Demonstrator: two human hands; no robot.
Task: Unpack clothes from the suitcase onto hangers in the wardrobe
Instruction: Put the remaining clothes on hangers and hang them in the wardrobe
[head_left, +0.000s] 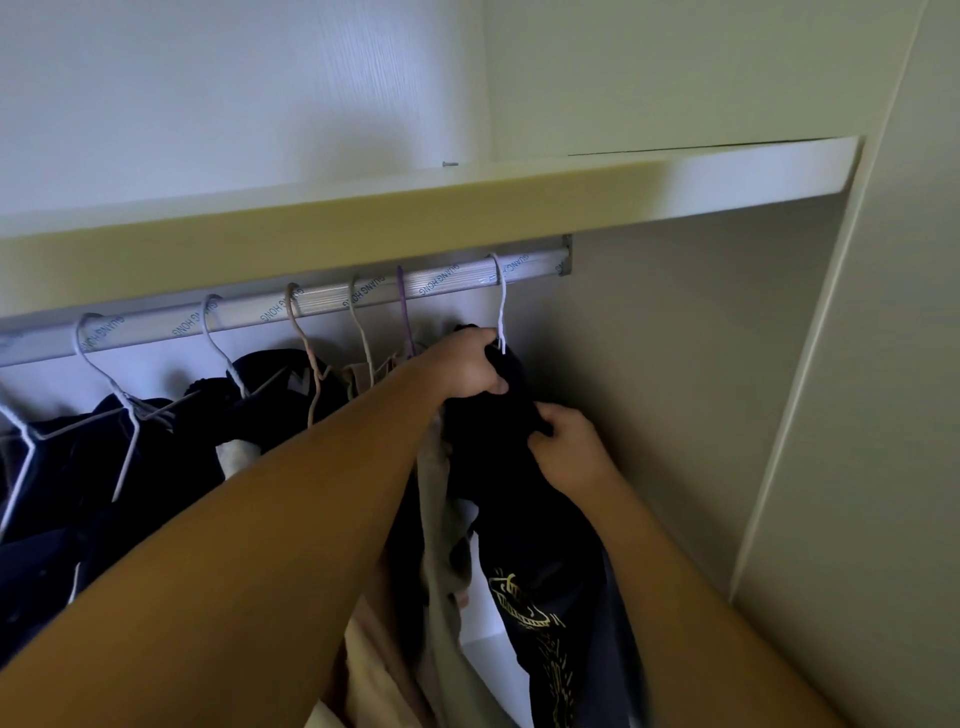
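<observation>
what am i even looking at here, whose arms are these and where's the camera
The one picture comes from a camera worn on a person's head, looking into a wardrobe. The arms are the wearer's. The left hand grips the top of a dark printed T-shirt beside its white hanger, whose hook is on the metal rail. The right hand pinches the shirt's shoulder. Other clothes hang to the left, under a white shelf.
</observation>
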